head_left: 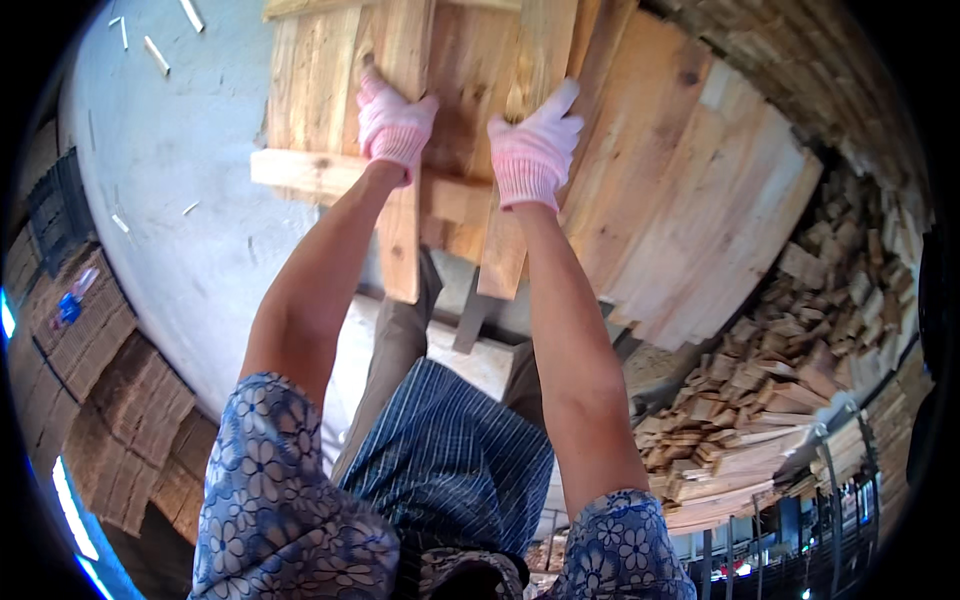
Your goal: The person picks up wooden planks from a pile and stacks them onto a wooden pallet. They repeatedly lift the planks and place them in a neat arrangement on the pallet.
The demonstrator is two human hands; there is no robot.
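Both my hands wear pale pink knitted gloves. My left hand [392,122] spans a narrow wooden board [400,245], thumb along its right edge and fingers toward its left. A second narrow board [503,262] lies a little to the right, slightly slanted, with my right hand [537,145] gripping it across its edges. Its near end, like the first board's, sticks out toward me past the planks beneath. Under both boards lie wide wooden planks [640,170] side by side, and a crosswise wooden strip [305,172] shows at the left. My fingertips are partly hidden.
Scrap wood pieces [775,385] are heaped at the right. Stacks of brown slatted wood [105,400] stand at the left, a blue-labelled clear bottle [70,305] on one. Small wood slivers [157,56] lie on the grey surface [190,260]. My legs are close below the boards.
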